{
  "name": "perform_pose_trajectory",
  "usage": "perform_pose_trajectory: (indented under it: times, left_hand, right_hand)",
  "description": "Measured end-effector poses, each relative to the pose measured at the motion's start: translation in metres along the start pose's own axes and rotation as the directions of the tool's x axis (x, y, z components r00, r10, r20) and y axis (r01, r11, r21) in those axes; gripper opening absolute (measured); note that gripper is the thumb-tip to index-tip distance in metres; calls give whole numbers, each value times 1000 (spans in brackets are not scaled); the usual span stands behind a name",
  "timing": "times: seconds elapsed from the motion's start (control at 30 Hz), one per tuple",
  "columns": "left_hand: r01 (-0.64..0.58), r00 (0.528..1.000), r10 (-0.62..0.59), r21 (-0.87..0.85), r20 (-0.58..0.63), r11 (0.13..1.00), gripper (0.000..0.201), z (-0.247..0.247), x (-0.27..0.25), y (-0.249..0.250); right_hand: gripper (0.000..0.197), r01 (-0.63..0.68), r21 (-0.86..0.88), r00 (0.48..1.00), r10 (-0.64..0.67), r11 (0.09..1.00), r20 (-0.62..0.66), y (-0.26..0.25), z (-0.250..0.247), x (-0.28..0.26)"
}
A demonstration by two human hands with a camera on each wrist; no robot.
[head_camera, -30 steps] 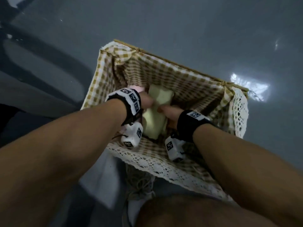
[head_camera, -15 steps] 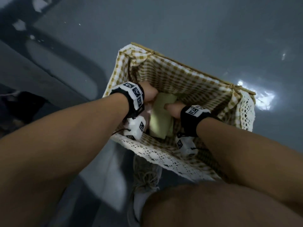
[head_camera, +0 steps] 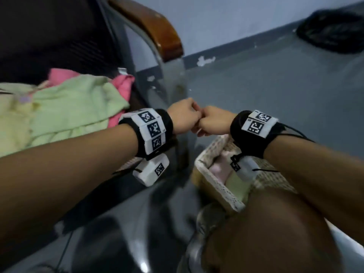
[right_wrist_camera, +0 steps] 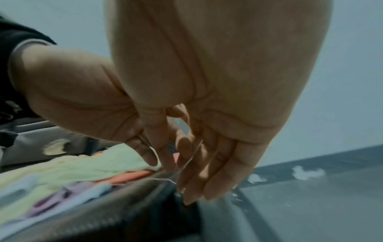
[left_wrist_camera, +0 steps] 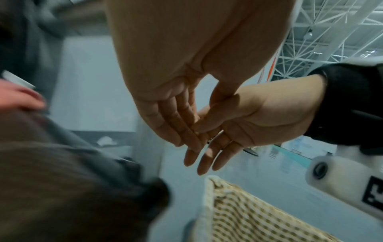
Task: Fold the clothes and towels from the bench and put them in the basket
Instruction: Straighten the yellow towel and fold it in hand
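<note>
Both hands empty, fingers loose: left hand (head_camera: 184, 115) and right hand (head_camera: 213, 121) touching in mid-air above basket (head_camera: 211, 175), likely between pieces. Folded pieces sit in basket below right wrist. Unfolded clothes pile (head_camera: 65, 107) on bench (head_camera: 144, 22), left of hands, probably next.

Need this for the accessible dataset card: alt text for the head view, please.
Both hands, the left hand and right hand, meet empty above the floor between a bench piled with green and pink laundry and a lined basket holding folded pieces.
</note>
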State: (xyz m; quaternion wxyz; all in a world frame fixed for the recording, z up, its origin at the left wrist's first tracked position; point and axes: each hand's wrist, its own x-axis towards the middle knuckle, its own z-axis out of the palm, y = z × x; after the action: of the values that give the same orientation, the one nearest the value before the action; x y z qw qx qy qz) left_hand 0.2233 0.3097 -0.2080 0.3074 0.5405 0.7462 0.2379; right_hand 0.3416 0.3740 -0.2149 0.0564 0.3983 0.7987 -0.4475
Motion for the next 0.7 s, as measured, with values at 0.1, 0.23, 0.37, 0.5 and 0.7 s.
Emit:
perform_pose_trajectory:
  times: [0.1, 0.23, 0.37, 0.5, 0.7]
  left_hand:
    - [31, 993, -27, 37, -115, 999, 25, -67, -44, -49]
    - [149, 966, -130, 72, -223, 986, 26, -131, -107, -127]
    - [332, 926, -261, 256, -273, 908, 41, -158, -153, -204]
    - [324, 919, -202, 357, -339, 876, 55, -156, -177, -248]
    - [374, 887, -189, 416, -421, 829, 41, -162, -164, -251]
  right_hand:
    - [13, 132, -141, 988, -118, 981, 98, -75, 29, 20]
    - [5, 306, -253, 949, -272, 918, 162, -156, 93, 50]
    - [47, 384, -395, 923, -354, 835, 149, -199, 158, 82]
    - [68, 403, -450, 912, -392, 797, 121, -211, 190, 101]
    - [72, 365, -551, 917, -393, 751, 71, -208, 188, 116]
